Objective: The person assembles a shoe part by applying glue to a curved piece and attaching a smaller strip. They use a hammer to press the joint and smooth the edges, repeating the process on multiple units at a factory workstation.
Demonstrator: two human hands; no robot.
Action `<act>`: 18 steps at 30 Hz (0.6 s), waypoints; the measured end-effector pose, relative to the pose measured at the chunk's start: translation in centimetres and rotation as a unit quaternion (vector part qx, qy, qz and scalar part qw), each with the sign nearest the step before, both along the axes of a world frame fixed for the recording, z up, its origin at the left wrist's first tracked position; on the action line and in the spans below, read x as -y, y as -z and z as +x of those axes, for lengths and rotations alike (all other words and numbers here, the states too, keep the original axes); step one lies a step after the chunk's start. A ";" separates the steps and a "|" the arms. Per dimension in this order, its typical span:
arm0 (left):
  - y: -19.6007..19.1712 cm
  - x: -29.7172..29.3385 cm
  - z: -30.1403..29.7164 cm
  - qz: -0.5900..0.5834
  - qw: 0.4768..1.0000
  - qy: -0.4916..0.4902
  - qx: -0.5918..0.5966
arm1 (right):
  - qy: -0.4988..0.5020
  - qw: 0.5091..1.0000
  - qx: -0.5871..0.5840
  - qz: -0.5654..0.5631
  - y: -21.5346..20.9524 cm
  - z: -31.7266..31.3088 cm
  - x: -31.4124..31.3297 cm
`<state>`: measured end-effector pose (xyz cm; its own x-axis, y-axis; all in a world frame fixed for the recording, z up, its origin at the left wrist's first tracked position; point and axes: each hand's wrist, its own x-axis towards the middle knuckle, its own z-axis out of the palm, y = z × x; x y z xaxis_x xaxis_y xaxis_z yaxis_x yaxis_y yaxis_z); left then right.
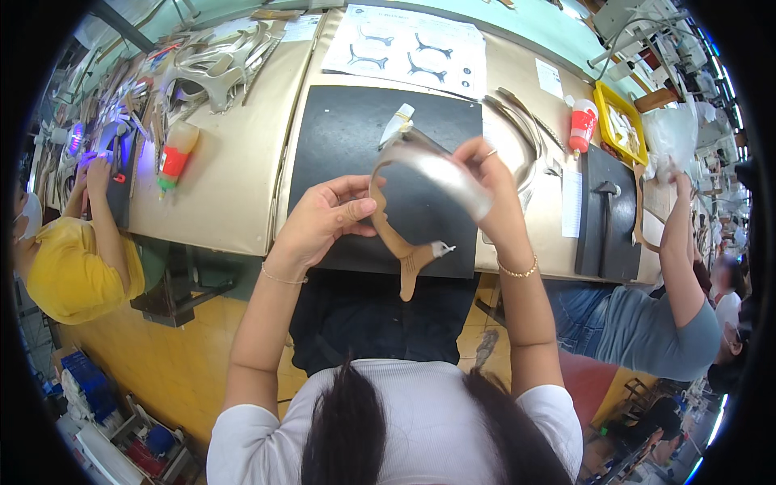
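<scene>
A curved leather strap piece (394, 238) arches in front of me above a black mat (331, 129). One face is tan with a forked lower end; the other is shiny silver and blurred by motion. My left hand (327, 220) pinches its tan side between thumb and fingers. At its upper right my right hand (489, 178) has its fingers curled closed against the silver part, their tips partly hidden. A whitish bit sticks out at one fork tip. Just beyond the strap lies a white tube or nozzle (398, 123), partly covered by it.
A printed sheet (408, 48) with strap drawings lies at the back. Red glue bottles stand left (176, 155) and right (582, 125). More curved straps (525, 145), a yellow basket (621, 125) and a hammer (606, 210) lie rightward. Co-workers sit on both sides.
</scene>
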<state>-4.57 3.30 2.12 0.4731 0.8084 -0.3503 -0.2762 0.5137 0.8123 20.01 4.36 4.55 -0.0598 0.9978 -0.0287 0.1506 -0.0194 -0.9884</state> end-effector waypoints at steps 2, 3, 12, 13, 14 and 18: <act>0.0 0.0 0.2 -0.021 1.000 -0.009 0.014 | -0.110 0.992 0.048 -0.029 0.5 -0.1 1.0; 0.0 0.1 0.4 -0.026 0.999 -0.022 0.019 | -0.150 0.986 0.060 -0.049 0.7 -0.3 1.5; 1.2 1.1 0.4 -0.054 0.994 -0.073 0.058 | -0.205 0.952 -0.141 -0.180 3.1 -3.0 2.6; 1.2 1.2 0.3 -0.050 0.994 -0.080 0.054 | -0.216 0.942 -0.165 -0.195 3.3 -3.1 2.6; 1.3 1.5 0.1 -0.045 0.994 -0.086 0.050 | -0.225 0.934 -0.179 -0.210 3.3 -3.3 2.6; 1.8 2.2 0.2 -0.035 0.990 -0.133 0.040 | -0.236 0.915 -0.220 -0.242 3.4 -3.4 2.5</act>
